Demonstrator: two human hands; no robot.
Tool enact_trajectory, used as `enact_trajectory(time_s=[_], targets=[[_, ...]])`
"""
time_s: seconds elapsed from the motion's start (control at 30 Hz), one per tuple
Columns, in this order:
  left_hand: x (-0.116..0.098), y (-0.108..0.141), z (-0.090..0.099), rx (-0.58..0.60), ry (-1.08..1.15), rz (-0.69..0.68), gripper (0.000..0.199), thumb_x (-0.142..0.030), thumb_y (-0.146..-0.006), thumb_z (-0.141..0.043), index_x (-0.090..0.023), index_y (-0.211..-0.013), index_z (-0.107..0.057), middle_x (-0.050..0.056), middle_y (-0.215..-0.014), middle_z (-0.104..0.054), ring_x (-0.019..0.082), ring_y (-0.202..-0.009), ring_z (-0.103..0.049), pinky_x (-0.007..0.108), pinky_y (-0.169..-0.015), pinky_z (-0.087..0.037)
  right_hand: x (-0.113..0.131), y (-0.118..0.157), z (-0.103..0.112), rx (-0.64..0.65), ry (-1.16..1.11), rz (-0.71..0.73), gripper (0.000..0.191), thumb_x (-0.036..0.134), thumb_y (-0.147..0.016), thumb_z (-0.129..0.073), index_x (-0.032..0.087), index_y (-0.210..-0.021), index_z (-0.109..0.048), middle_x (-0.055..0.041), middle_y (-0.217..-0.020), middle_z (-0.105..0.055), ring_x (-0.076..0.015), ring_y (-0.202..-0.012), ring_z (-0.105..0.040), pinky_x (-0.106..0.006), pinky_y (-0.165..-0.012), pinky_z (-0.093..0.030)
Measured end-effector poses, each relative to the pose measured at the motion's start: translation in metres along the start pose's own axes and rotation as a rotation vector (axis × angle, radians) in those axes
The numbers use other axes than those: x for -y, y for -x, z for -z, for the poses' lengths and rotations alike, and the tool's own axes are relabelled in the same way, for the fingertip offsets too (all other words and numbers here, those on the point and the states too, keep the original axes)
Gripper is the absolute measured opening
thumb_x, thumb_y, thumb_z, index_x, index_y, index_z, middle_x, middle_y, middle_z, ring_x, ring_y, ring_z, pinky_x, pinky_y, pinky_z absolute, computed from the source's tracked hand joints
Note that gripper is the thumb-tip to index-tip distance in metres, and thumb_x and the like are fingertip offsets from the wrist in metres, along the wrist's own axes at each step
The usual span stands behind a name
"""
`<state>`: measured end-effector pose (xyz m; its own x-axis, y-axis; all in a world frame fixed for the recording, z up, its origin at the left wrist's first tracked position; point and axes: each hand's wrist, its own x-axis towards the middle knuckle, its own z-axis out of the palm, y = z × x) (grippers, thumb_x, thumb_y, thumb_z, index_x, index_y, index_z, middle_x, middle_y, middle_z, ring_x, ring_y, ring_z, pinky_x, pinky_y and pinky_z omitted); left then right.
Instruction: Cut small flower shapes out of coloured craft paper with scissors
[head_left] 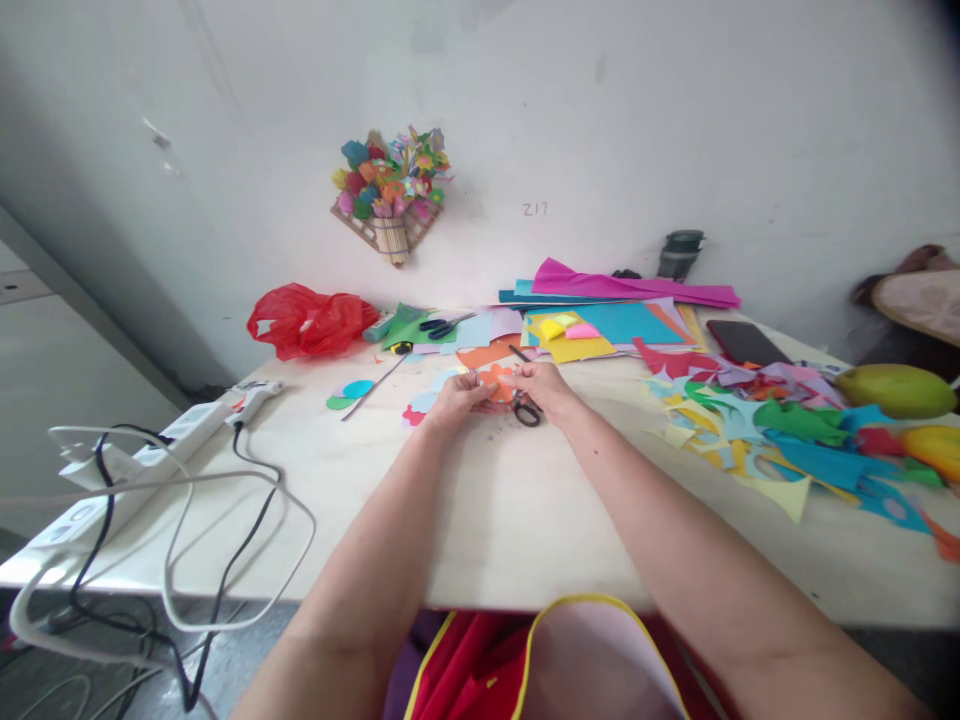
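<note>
An orange paper flower (496,380) with rounded petals is held up over the middle of the table. Its left edge is pinched by my left hand (459,398). My right hand (547,388) has its fingers closed at the flower's right edge. Dark-handled scissors (527,412) show just below my right fingers; whether they hang from that hand or lie on the table, I cannot tell. Behind the hands sits a sheet of orange paper (480,355), with a dark thin stick (519,353) near it. Pink and light blue paper cutouts (414,414) lie left of my left hand.
Colored scraps (780,430) spread across the right, near a phone (748,343) and yellow-green fruit (894,390). Paper sheets (637,322), black scissors (442,326) and a red plastic bag (311,320) lie at the back. A power strip (142,470) with loose cables occupies the left.
</note>
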<state>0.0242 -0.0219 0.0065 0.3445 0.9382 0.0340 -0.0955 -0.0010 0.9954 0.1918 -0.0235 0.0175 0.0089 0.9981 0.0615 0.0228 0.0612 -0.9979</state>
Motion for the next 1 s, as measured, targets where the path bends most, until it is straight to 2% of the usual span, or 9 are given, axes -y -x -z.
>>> enact_trajectory(time_s=[0.1,0.23,0.37,0.6,0.83,1.0], targets=[[0.0,-0.001,0.001,-0.002,-0.015,-0.006,0.043,-0.044,-0.057,-0.089,-0.013,-0.077,-0.067,0.007,-0.072,-0.073,0.025,-0.071,-0.074,0.032,-0.07,-0.057,0.002,0.002,0.0,0.0,-0.022,-0.007,0.04,0.043,-0.067,-0.083,0.018,-0.055,-0.055,0.0027,-0.05,-0.053,-0.0083,-0.045,-0.046,-0.021,-0.04,-0.036],[-0.001,-0.001,0.001,-0.024,-0.025,-0.004,0.043,-0.043,-0.058,-0.089,-0.014,-0.075,-0.063,0.005,-0.067,-0.071,0.023,-0.066,-0.073,0.031,-0.068,-0.056,0.008,0.004,0.001,-0.012,-0.103,-0.06,0.048,0.06,-0.083,-0.066,0.017,-0.062,-0.061,-0.0043,-0.061,-0.064,-0.0113,-0.05,-0.054,-0.021,-0.039,-0.036],[-0.003,0.0,0.0,-0.033,-0.038,-0.003,0.043,-0.043,-0.058,-0.09,-0.015,-0.073,-0.06,0.004,-0.064,-0.071,0.022,-0.063,-0.073,0.029,-0.065,-0.055,0.011,0.004,0.004,-0.004,-0.114,-0.102,0.055,0.067,-0.085,-0.059,0.017,-0.062,-0.062,-0.0061,-0.061,-0.065,-0.0114,-0.05,-0.053,-0.021,-0.04,-0.037],[-0.004,0.001,0.001,-0.029,-0.034,0.002,0.042,-0.042,-0.059,-0.09,-0.014,-0.076,-0.063,0.007,-0.069,-0.072,0.024,-0.068,-0.074,0.031,-0.066,-0.055,0.006,0.001,0.007,0.022,-0.096,-0.068,0.037,0.05,-0.076,-0.074,0.017,-0.065,-0.065,-0.0039,-0.063,-0.065,-0.011,-0.052,-0.053,-0.02,-0.039,-0.034],[-0.002,0.001,0.002,-0.001,-0.022,-0.005,0.04,-0.041,-0.06,-0.088,-0.013,-0.078,-0.066,0.006,-0.071,-0.073,0.023,-0.068,-0.074,0.031,-0.07,-0.056,0.005,0.003,0.007,0.056,-0.06,-0.044,0.03,0.04,-0.061,-0.083,0.017,-0.062,-0.064,0.0009,-0.055,-0.059,-0.0108,-0.052,-0.052,-0.021,-0.041,-0.035],[-0.004,0.002,0.001,0.018,-0.019,0.003,0.041,-0.041,-0.06,-0.089,-0.012,-0.081,-0.069,0.005,-0.07,-0.073,0.023,-0.068,-0.074,0.033,-0.072,-0.057,0.005,0.003,0.006,0.061,-0.042,-0.032,0.028,0.031,-0.057,-0.084,0.017,-0.057,-0.06,0.0023,-0.054,-0.058,-0.0091,-0.049,-0.052,-0.02,-0.041,-0.036]])
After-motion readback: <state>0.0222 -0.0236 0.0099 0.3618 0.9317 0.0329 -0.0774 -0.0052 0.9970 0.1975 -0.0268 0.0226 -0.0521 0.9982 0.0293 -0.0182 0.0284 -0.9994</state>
